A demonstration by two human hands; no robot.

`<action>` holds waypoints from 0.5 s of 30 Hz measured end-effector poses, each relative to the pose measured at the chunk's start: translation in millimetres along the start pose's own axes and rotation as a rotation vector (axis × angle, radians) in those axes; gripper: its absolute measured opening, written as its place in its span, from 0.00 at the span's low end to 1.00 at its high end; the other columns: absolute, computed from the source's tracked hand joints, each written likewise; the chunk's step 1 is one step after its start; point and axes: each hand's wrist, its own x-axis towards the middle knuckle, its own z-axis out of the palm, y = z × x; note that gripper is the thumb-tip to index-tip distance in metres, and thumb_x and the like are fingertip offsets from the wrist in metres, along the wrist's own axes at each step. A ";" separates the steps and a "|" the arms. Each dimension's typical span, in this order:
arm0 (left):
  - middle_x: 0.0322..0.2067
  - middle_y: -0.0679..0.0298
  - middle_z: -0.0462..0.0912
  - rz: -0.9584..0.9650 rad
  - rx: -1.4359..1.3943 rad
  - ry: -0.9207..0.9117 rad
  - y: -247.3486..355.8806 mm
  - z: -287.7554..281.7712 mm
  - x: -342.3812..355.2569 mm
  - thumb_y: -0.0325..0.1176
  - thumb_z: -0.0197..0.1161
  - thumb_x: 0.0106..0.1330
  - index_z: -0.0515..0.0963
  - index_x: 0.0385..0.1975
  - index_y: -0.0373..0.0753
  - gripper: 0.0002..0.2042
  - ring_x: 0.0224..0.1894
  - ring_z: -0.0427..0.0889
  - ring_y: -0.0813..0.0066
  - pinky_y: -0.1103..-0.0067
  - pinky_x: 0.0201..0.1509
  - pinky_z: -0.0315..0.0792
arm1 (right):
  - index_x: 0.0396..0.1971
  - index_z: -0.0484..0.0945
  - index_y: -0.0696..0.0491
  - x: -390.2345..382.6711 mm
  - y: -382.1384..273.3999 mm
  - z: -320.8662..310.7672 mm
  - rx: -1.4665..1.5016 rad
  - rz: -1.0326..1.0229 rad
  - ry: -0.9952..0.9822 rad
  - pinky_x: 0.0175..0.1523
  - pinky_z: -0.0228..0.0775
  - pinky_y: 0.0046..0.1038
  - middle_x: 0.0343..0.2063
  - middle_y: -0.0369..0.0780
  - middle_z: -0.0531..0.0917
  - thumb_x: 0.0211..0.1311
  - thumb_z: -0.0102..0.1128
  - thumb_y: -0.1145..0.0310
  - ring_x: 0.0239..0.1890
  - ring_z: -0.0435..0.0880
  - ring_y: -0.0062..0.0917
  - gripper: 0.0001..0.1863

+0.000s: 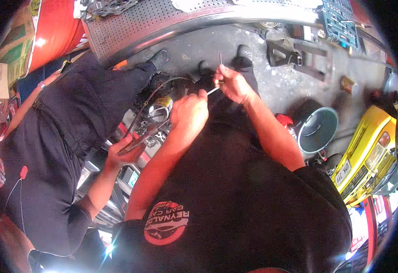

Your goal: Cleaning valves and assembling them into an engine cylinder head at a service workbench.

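In front of my torso, my left hand (pixel 190 110) is closed around a slim pale rod (pixel 213 90), which sticks out toward the other hand. Just to its right and a little farther off, my right hand (pixel 235 85) pinches a thin metal rod (pixel 221 58) pointing up from the fingertips. A small brass-coloured bit (pixel 219 82) shows at these fingers. Whether the pale rod touches it I cannot tell. Beside my left forearm, a co-worker's hand (pixel 122 152) holds a dark flat piece (pixel 140 140). A thin dark hose or cable (pixel 150 97) curves up near it.
A perforated metal bench (pixel 162 22) spans the far side, with a socket set case (pixel 338 20) at its right. A dark bucket (pixel 317 129) and yellow car bumper (pixel 367 148) are at right. A metal stand (pixel 294 57) rests on the floor. A co-worker (pixel 48 150) is close at left.
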 end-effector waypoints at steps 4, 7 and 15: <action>0.27 0.54 0.84 -0.008 0.000 0.006 -2.7 -0.4 -0.3 0.37 0.53 0.70 0.77 0.38 0.39 0.09 0.32 0.86 0.52 0.58 0.36 0.78 | 0.48 0.76 0.56 -15.2 -1.7 6.9 -0.031 -0.046 -0.019 0.58 0.72 0.32 0.46 0.41 0.82 0.75 0.50 0.69 0.53 0.81 0.32 0.10; 0.28 0.54 0.84 -0.010 -0.001 0.020 -2.3 -1.0 0.8 0.37 0.53 0.70 0.77 0.38 0.39 0.10 0.33 0.86 0.52 0.58 0.36 0.78 | 0.48 0.77 0.58 -18.2 1.4 -4.1 0.013 -0.136 -0.050 0.67 0.69 0.40 0.53 0.46 0.81 0.72 0.50 0.78 0.59 0.79 0.37 0.10; 0.28 0.55 0.84 -0.041 0.040 -0.008 -2.6 -0.9 1.4 0.37 0.53 0.71 0.77 0.40 0.40 0.09 0.33 0.86 0.52 0.58 0.37 0.78 | 0.45 0.77 0.59 -26.6 -5.4 1.7 -0.582 -0.213 0.103 0.50 0.80 0.31 0.42 0.45 0.86 0.68 0.61 0.75 0.44 0.86 0.30 0.08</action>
